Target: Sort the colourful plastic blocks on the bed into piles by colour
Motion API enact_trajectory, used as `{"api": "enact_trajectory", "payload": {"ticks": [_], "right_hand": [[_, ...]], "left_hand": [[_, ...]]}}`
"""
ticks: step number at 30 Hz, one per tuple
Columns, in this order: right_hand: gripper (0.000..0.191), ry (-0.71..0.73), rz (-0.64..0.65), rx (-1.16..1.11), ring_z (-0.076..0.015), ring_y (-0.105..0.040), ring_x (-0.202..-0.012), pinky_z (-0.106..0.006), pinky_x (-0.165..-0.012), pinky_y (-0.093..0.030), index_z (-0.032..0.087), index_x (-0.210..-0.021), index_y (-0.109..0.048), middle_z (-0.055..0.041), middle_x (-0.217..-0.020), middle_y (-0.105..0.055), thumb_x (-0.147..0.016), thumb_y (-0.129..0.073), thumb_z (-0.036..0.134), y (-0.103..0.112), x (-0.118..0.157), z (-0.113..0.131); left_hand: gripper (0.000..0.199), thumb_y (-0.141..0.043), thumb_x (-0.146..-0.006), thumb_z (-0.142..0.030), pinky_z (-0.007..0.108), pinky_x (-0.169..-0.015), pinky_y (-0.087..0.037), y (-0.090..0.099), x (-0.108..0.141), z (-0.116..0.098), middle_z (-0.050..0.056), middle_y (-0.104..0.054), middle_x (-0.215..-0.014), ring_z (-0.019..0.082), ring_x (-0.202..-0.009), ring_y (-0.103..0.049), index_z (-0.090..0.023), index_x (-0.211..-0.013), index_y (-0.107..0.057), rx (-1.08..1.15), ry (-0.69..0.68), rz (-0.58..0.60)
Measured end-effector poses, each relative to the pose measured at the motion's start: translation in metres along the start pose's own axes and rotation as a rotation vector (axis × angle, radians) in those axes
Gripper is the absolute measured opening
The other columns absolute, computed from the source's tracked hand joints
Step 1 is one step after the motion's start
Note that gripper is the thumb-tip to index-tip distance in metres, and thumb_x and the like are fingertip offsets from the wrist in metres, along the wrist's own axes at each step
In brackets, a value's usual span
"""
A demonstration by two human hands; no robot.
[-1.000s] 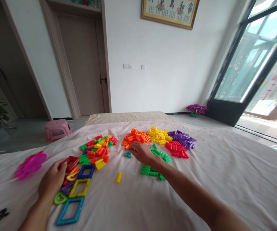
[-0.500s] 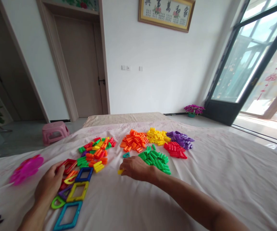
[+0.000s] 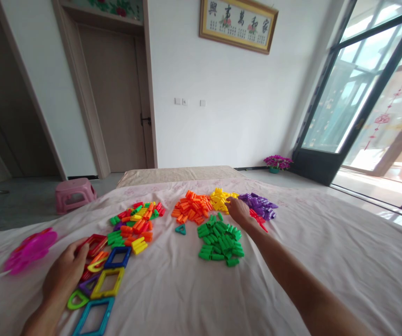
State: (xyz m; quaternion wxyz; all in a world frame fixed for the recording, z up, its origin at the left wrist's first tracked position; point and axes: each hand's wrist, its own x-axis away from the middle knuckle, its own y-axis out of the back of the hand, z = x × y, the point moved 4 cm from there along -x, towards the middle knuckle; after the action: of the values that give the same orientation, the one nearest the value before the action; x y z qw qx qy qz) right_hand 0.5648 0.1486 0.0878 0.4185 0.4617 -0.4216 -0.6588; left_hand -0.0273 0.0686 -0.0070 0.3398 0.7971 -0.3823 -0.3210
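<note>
My left hand is closed on the edge of a red square magnetic tile at the left. Beside it lie a blue square tile, a yellow square tile, a teal square tile, a purple triangle tile and a lime rounded tile. My right hand reaches to the right edge of a pile of yellow plastic blocks, its fingers bent together. What they hold, if anything, is hidden. The arm partly covers the red blocks.
Orange blocks, purple blocks and green blocks lie in separate piles on the cloth. A mixed-colour pile is left of them. A small teal triangle lies between. Further left are magenta plastic and a pink stool.
My right hand has moved from left of the green pile, where it pinched a yellow block, up and right to the yellow pile. My left hand stays at the red tile.
</note>
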Motion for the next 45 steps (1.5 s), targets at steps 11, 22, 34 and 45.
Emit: {"api": "enact_trajectory", "payload": {"ticks": [11, 22, 34, 45], "right_hand": [[0.026, 0.612, 0.125, -0.31, -0.0185, -0.068, -0.099, -0.024, -0.082, -0.045, 0.024, -0.107, -0.074, -0.0029, -0.108, -0.075, -0.095, -0.051, 0.023, -0.005, 0.085, 0.151], [0.039, 0.909, 0.303, -0.303, -0.023, -0.065, -0.108, -0.032, -0.085, -0.051, 0.027, -0.131, -0.059, -0.0073, -0.128, -0.061, -0.093, -0.061, 0.033, -0.053, 0.149, 0.269], [0.018, 0.891, 0.369, -0.395, -0.0171, -0.066, -0.087, -0.024, -0.071, -0.046, 0.023, -0.104, -0.07, -0.0032, -0.106, -0.069, -0.088, -0.07, 0.032, -0.048, 0.141, 0.244], [0.019, 0.177, -0.055, -0.405, -0.0165, -0.063, -0.081, -0.023, -0.073, -0.043, 0.015, -0.092, -0.074, -0.0034, -0.088, -0.072, -0.082, -0.061, 0.025, -0.008, 0.016, 0.058]], "left_hand": [[0.049, -0.041, -0.092, -0.052, 0.035, -0.077, -0.049, 0.002, 0.005, -0.005, 0.01, -0.074, -0.117, 0.029, -0.1, -0.068, -0.023, -0.124, -0.065, 0.095, 0.044, 0.043], [0.048, -0.041, -0.093, -0.051, 0.033, -0.076, -0.047, 0.009, 0.011, -0.014, 0.009, -0.073, -0.122, 0.028, -0.102, -0.067, -0.024, -0.125, -0.065, 0.101, 0.07, 0.058], [0.051, -0.042, -0.092, -0.054, 0.033, -0.073, -0.048, 0.007, 0.007, -0.007, 0.01, -0.074, -0.115, 0.028, -0.094, -0.069, -0.025, -0.126, -0.065, 0.074, 0.058, 0.061], [0.049, -0.041, -0.092, -0.054, 0.034, -0.067, -0.048, 0.001, 0.002, -0.002, 0.009, -0.076, -0.111, 0.028, -0.09, -0.07, -0.024, -0.119, -0.068, 0.045, 0.006, 0.002]]}}
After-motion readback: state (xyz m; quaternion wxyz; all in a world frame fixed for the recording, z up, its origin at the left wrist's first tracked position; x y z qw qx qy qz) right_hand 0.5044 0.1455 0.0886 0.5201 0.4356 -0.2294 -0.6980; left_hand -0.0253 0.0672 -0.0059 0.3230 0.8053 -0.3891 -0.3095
